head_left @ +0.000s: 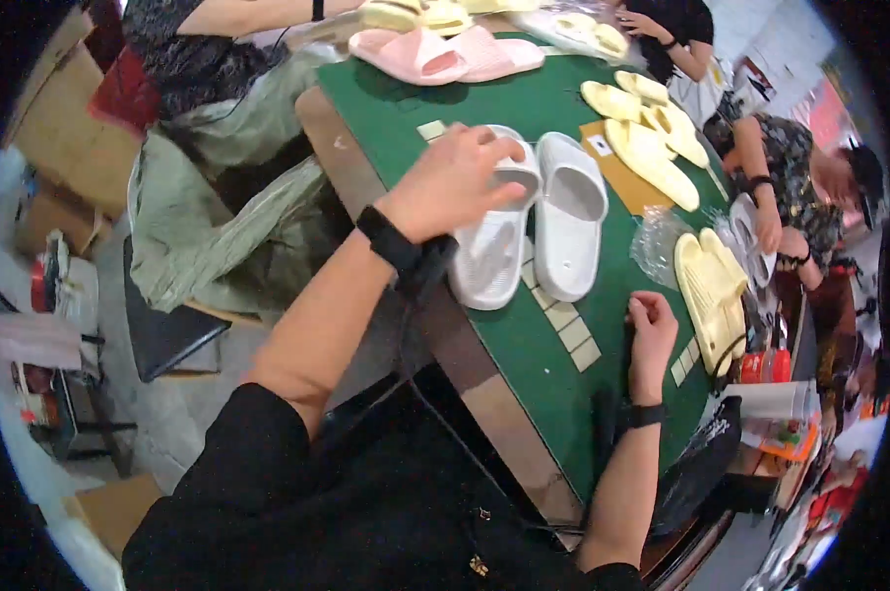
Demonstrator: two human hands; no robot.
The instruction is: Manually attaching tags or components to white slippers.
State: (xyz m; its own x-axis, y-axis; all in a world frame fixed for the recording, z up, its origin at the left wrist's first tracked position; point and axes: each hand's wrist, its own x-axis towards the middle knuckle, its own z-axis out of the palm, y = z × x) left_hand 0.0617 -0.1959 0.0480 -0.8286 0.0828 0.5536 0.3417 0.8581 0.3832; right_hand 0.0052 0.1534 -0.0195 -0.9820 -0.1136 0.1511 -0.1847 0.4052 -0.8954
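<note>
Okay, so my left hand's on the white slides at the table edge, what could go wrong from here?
1. The left white slipper under your left hand lies close to the edge of the green table; a nudge could tip it off.
2. The small tan tags lie loose beside the right white slipper; dragging the pair might scatter them.
3. The crumpled clear bag sits near your right hand and could snag.

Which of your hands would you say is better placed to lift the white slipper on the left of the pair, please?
Probably the left hand: its fingers already rest on that white slipper. The right hand is closed into a loose fist on the green table, beyond the other white slipper.
</note>
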